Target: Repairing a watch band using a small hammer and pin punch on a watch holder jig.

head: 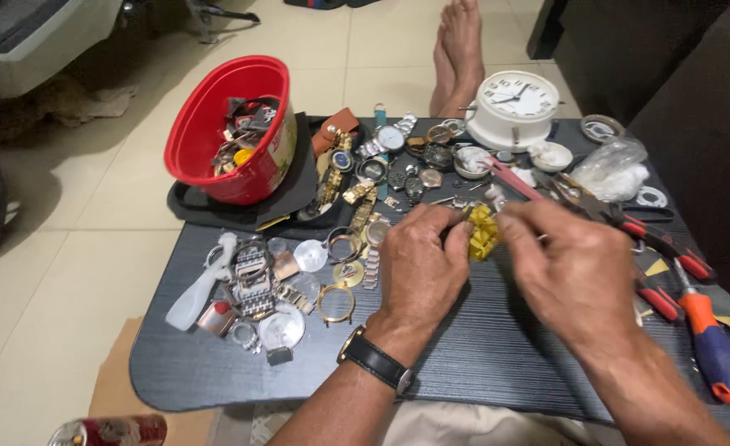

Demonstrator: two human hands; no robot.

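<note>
A: Start at the left edge. What's there?

B: A white plastic bottle (197, 291) lies at 8 o'clock on the dark surface (481, 347), with loose watch cases and a gold bezel ring (335, 303) just beside it. At 10 o'clock, a red oval tub (216, 132) full of watch parts sits on a black mat (295, 194).

A: Centre?

B: The left hand (421, 266), a black-strapped wristwatch (377, 362) on its wrist, is at the middle of the surface. Its fingers are clenched on a small yellow link band (482, 233), gripping its left side. At 12 o'clock from the hand, a spread of wristwatches (386, 161), gold and steel.

A: The right hand?

B: The right hand (575, 272) meets the left, its fingers pinched at the band's right edge, grasping it or a small tool against it; I cannot tell which. The band is held just above the surface, between both hands.

A: Further right?

B: A white round alarm clock (514, 107) at 1 o'clock, a clear plastic bag (613, 169) near it. Red-handled pliers (654, 239) at 3 o'clock, and an orange-and-blue screwdriver (712, 347) at 4 o'clock. Bare feet (457, 49) rest on the tiled floor beyond.
</note>
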